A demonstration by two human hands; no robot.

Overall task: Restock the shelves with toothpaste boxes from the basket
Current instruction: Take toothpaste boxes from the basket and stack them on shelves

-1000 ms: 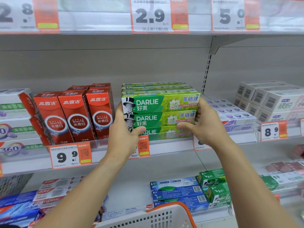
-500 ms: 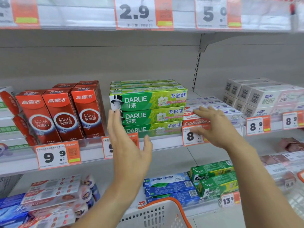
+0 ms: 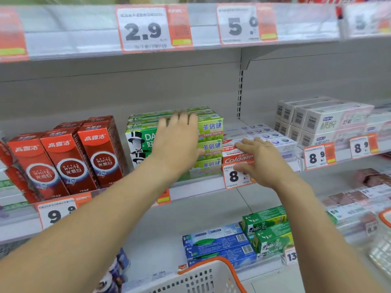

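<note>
Since a moment ago the left hand [image 3: 179,142] has moved up onto the green stack [image 3: 209,140], fingers straight and flat against its front and top, gripping nothing. The right hand [image 3: 260,159] has stayed just right of the stack, fingers relaxed over the Colgate boxes [image 3: 237,157] and covering part of a price tag [image 3: 234,176]. Left of the stack stand red boxes [image 3: 63,161]; far right, white boxes [image 3: 325,121]. Below the stack lie blue boxes [image 3: 215,242], and lower still shows the basket [image 3: 203,280] rim.
</note>
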